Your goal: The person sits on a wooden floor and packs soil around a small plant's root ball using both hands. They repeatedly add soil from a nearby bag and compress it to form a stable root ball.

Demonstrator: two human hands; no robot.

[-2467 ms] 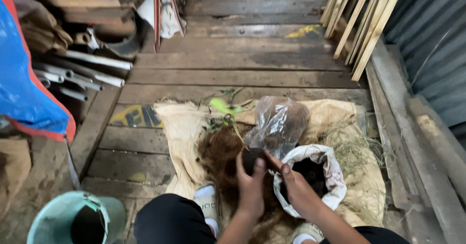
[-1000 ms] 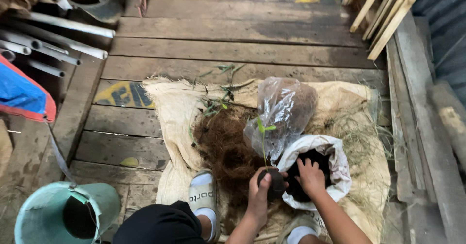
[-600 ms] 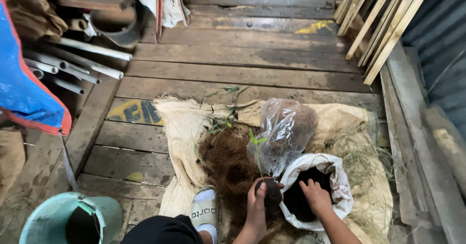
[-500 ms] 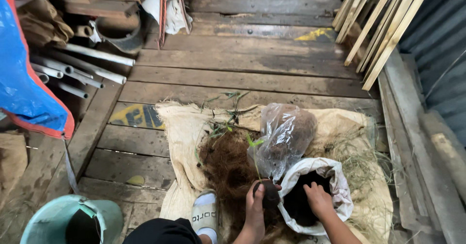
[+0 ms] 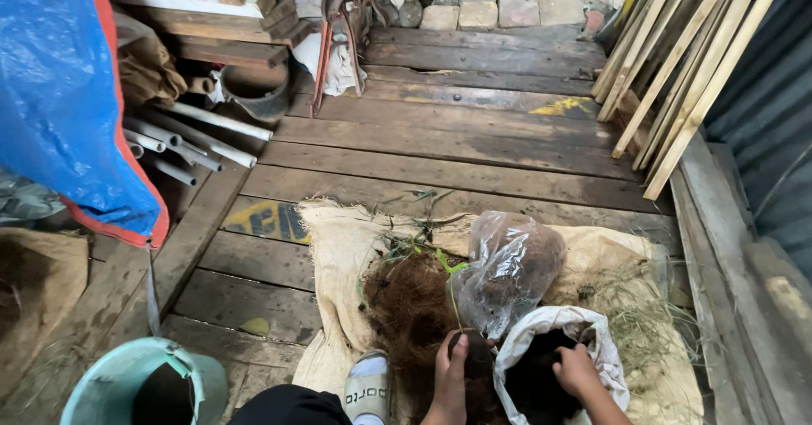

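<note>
My left hand (image 5: 448,374) grips a small dark pot of soil (image 5: 474,353) with a thin green seedling (image 5: 451,285) rising from it. My right hand (image 5: 577,370) reaches into a white sack (image 5: 550,328) of dark soil, fingers curled in the soil; whether it holds any is hidden. A pile of brown coconut fibre (image 5: 410,307) lies left of the pot. Just behind the pot stands a clear plastic bag (image 5: 512,264) with brown fibre inside. All rest on a tan burlap sheet (image 5: 338,256).
A teal bucket (image 5: 127,383) stands at the bottom left. A blue tarp (image 5: 59,95) and white pipes (image 5: 194,133) lie on the left. Wooden slats (image 5: 677,61) lean on the right wall. My sandalled foot (image 5: 368,387) rests on the sheet. Wooden floor planks (image 5: 457,137) stretch ahead.
The view has tilted upward, showing more floor ahead. My right hand has moved from the pot into the white sack. My left hand keeps holding the seedling pot.
</note>
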